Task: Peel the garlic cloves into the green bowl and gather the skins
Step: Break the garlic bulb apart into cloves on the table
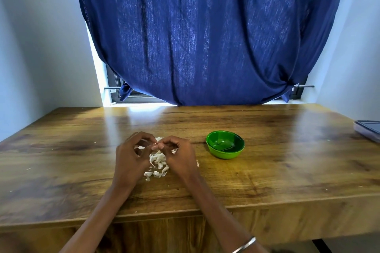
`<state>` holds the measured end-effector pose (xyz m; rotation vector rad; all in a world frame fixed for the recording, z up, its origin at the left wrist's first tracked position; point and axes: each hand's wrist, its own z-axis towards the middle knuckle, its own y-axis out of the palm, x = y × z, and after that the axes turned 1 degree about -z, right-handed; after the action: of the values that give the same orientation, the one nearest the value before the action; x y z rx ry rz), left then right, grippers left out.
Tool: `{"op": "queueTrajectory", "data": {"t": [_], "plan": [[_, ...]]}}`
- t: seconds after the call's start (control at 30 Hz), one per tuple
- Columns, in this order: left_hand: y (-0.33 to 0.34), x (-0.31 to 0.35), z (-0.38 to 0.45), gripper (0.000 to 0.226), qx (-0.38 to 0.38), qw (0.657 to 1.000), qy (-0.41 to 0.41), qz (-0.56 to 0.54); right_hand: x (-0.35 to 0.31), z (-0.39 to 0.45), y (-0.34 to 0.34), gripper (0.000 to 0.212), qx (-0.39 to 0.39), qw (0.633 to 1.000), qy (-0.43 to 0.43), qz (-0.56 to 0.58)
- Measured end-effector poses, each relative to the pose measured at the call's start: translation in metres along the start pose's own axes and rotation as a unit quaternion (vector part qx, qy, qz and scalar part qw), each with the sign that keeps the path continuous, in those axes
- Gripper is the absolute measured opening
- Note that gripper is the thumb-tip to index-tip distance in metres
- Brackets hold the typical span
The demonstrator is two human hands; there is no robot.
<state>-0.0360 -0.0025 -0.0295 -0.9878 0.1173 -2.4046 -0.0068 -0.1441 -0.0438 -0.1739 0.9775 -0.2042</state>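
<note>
Left hand (131, 156) and right hand (176, 154) curled, pinching a clove (154, 146) above skins (157, 163). Peel over pile; drop clove right into bowl (225, 145).

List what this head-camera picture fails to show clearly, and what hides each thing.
- Clove, if any: hidden between left hand and right hand, head view.
- Green bowl contents: glare, too small.
- Container: cut by the right edge.
- Garlic skins: partly under hands.

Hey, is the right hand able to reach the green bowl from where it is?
Probably yes. The green bowl sits just right of the right hand, with only bare wooden table between them. That hand does look busy pinching something small, though.
</note>
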Motion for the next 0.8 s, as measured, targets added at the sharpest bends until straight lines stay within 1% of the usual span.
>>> {"op": "queueTrajectory", "data": {"t": [0.13, 0.27, 0.37, 0.47, 0.53, 0.6, 0.67, 0.8], "plan": [[-0.001, -0.002, 0.002, 0.03, -0.028, 0.999, -0.02, -0.022, 0.001, 0.0, 0.001, 0.01, -0.005, 1.0, -0.004, 0.005], [-0.002, -0.001, 0.002, 0.035, -0.038, 0.999, -0.018, -0.022, -0.002, -0.001, -0.001, 0.011, -0.012, 1.0, -0.018, 0.009], [-0.002, -0.008, 0.004, 0.036, -0.061, 0.997, -0.019, -0.03, -0.002, -0.001, -0.002, 0.014, -0.02, 1.0, -0.016, 0.006], [-0.001, -0.012, 0.004, 0.037, -0.097, 0.995, -0.013, -0.028, 0.001, 0.0, -0.001, 0.012, -0.019, 1.0, -0.009, -0.003], [-0.001, -0.015, 0.003, 0.04, -0.106, 0.994, 0.008, -0.022, 0.003, 0.001, 0.001, 0.011, -0.019, 1.0, 0.001, 0.0], [0.0, -0.016, 0.002, 0.048, -0.094, 0.995, 0.021, -0.012, 0.004, 0.002, 0.002, 0.01, -0.016, 1.0, 0.01, 0.005], [0.002, -0.017, 0.001, 0.055, -0.072, 0.997, 0.016, -0.011, 0.003, 0.002, 0.002, 0.01, -0.013, 1.0, 0.021, 0.011], [0.007, -0.015, -0.001, 0.054, -0.037, 0.999, 0.029, -0.017, 0.001, 0.002, 0.0, 0.012, 0.001, 0.999, 0.029, 0.031]]}}
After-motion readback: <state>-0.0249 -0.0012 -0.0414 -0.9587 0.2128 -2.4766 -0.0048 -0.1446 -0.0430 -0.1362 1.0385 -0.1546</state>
